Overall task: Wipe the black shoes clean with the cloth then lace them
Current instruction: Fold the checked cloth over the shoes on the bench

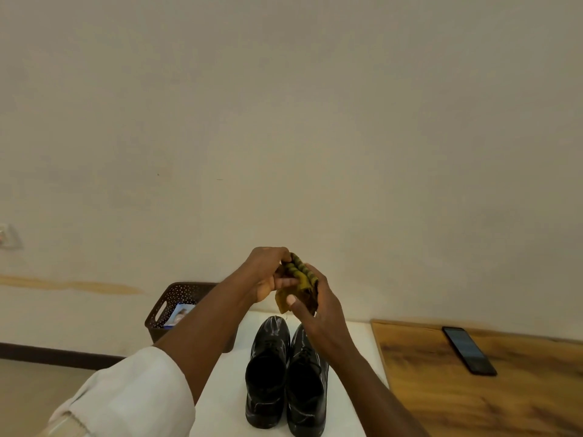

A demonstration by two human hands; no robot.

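— Head view: what does the work sit on, and what's the room like?

— A white table top (220, 405) carries the pair of black shoes (285, 376), side by side and touching, toes toward a plain cream wall (284, 121). To the right a wooden board (473, 398) butts against the white surface, with a dark phone (469, 350) lying flat on it, well apart from the shoes. A brown perforated basket (176, 307) stands at the far left corner, beside the wall.

— And the hands?

— Both are raised above the toes. The left hand (268, 275) pinches the top of the cloth (298, 283) (olive-yellow, bunched into ridges), while the right hand (318, 307) curls round its lower part, thumb pressed on a hanging fold. A white sleeve (132, 395) is pushed up the left forearm.

— Any room to move?

— White surface shows bare on both sides of the shoes; the left edge drops to the floor, and the right side ends at the board's rim.
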